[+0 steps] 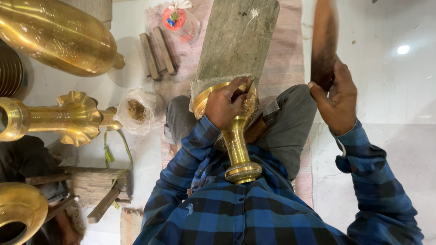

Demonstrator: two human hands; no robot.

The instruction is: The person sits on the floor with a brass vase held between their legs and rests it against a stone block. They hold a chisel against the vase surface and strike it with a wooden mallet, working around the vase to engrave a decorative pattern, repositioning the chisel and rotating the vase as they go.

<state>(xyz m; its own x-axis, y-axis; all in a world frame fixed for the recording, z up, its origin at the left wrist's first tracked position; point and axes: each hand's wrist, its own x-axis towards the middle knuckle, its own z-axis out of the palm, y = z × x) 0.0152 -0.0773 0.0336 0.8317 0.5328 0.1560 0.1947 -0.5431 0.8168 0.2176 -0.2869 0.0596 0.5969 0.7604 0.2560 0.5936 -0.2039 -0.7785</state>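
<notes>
A brass stem piece with a flared engraved top leans against my chest, its wide end resting at the edge of a grey stone block. My left hand is closed on a small tool pressed to the brass near the flared rim; the tool is mostly hidden by my fingers. My right hand is raised to the right and grips a dark wooden mallet, which is blurred. My grey trouser knees sit under the brass piece.
Large brass parts lie at the left: a bulbous vessel, a ruffled-collar stem, a bowl rim. Two plastic bags, wooden sticks and a low wooden stool are on the white floor.
</notes>
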